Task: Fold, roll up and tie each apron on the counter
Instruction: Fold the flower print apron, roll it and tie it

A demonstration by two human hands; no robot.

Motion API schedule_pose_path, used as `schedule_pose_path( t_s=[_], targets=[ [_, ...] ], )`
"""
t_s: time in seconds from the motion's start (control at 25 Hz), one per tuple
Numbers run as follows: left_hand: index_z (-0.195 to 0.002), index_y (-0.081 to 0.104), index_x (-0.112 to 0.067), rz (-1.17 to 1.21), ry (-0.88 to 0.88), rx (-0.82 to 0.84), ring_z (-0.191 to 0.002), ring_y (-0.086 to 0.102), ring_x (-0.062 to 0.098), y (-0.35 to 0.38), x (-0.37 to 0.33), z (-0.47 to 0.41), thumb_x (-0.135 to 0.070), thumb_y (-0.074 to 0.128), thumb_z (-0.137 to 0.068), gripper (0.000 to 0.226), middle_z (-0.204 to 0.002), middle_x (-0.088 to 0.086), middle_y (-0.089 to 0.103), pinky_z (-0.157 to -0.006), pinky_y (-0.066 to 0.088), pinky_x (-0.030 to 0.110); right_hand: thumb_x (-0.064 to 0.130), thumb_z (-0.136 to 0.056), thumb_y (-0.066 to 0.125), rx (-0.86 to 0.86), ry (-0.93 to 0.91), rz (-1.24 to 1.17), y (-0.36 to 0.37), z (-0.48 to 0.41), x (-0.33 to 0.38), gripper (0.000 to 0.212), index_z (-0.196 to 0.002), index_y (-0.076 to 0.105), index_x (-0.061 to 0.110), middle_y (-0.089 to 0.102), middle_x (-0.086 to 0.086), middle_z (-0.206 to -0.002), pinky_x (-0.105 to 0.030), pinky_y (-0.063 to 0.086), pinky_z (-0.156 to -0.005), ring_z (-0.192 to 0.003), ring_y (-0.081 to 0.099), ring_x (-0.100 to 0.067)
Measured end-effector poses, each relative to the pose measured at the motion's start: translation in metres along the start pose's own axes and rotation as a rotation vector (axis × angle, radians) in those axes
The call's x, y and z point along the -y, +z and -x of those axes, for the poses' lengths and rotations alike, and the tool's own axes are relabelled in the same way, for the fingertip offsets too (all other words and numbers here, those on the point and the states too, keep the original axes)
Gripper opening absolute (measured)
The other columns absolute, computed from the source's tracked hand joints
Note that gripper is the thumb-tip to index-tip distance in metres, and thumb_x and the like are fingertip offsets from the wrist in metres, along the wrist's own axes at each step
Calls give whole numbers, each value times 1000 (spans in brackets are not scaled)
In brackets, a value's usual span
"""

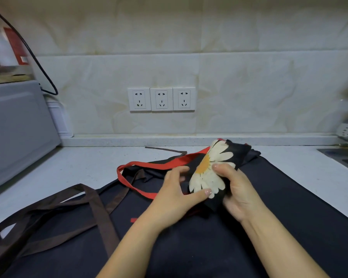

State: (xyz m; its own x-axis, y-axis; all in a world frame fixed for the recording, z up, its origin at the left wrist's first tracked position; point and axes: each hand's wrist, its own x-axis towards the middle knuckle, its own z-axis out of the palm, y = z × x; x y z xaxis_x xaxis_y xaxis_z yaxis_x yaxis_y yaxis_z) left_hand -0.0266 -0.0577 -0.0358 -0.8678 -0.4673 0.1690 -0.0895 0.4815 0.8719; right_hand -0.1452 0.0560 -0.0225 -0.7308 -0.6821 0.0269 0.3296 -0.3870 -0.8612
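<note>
Flat apron [301, 207] runs off-frame beneath right hand [239, 189] gripping daisy roll [213, 157].

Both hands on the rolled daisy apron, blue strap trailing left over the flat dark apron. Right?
No: the strap is red, not blue, as the head view shows. The rest holds: left hand and right hand grip the rolled daisy apron, strap trailing left over the flat dark apron.

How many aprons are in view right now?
2. The rolled daisy apron is held between the left hand and right hand; the dark apron with brown straps lies flat on the counter beneath. More may be hidden under it.
</note>
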Motion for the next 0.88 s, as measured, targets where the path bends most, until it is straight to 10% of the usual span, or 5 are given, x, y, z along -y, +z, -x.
schedule_pose_path(
  t_s=[0.2, 0.52, 0.88],
  targets=[
    [-96, 52, -35, -420, 56, -28, -89, 52, -2, 14, -7, 8, -62, 71, -70, 42, -98, -20, 55, -82, 48, 23, 28, -70, 74, -122, 47, -217, -6, -1, 9, 46, -108, 66, 4, 62, -27, -121, -52, 45, -101, -114, 61, -38],
    [-87, 68, -21, -302, 54, 214, -60, 52, -6, 27, -12, 9, -34, 45, -101, 30, -60, -22, 59, -63, 39, 15, 24, -86, 66, -228, 11, -369, -12, -1, 22, 12, -92, 67, 13, 72, -6, -82, -38, 58, -75, -77, 70, -22],
    [-76, 62, -23, -265, 37, 491, -59, 38, 17, -17, -27, 18, -45, 47, -98, 35, -68, 8, 44, -59, 32, 30, 18, -83, 67, -413, -2, -459, -44, -11, 33, 19, -101, 66, 15, 73, -5, -89, -39, 58, -70, -79, 72, -22]
  ],
)
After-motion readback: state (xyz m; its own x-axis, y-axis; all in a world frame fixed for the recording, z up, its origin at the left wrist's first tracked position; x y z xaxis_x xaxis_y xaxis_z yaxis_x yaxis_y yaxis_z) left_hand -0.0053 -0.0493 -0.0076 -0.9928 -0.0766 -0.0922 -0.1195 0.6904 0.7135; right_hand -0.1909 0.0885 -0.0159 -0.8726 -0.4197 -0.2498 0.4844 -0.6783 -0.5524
